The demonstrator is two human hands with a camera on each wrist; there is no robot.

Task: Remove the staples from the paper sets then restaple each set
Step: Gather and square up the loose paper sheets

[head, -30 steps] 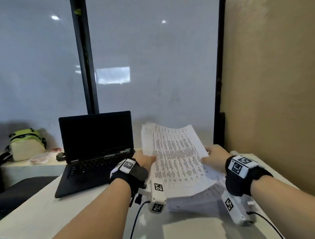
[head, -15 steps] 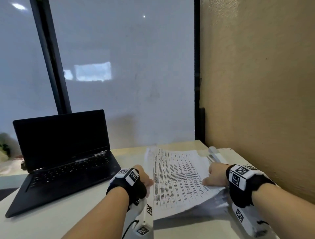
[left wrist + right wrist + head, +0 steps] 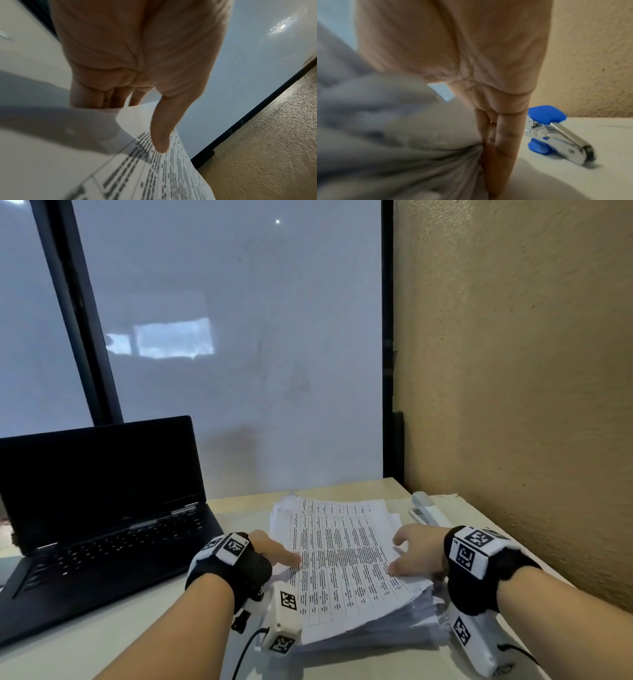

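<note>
- Paper stack (image 3: 346, 563) lies on desk (image 3: 102, 642) between both hands.
- Left hand (image 3: 270, 549): thumb flat on top sheet's left margin, other fingers curled at sheet edge; whether they grip it, cannot tell.
- Right hand (image 3: 416, 549): fingers straight, close together, resting on stack's right edge; no clamp seen.
- Staple remover (image 3: 556, 134), blue/chrome, just beyond right fingertips, untouched.
- White stapler (image 3: 424, 508) past right fingers, idle.
- Assessment: early stage. No staple visible; none seen pulled, no set seen restapled. Both steps appear outstanding.
- Laptop (image 3: 102, 508) left of left hand.
</note>
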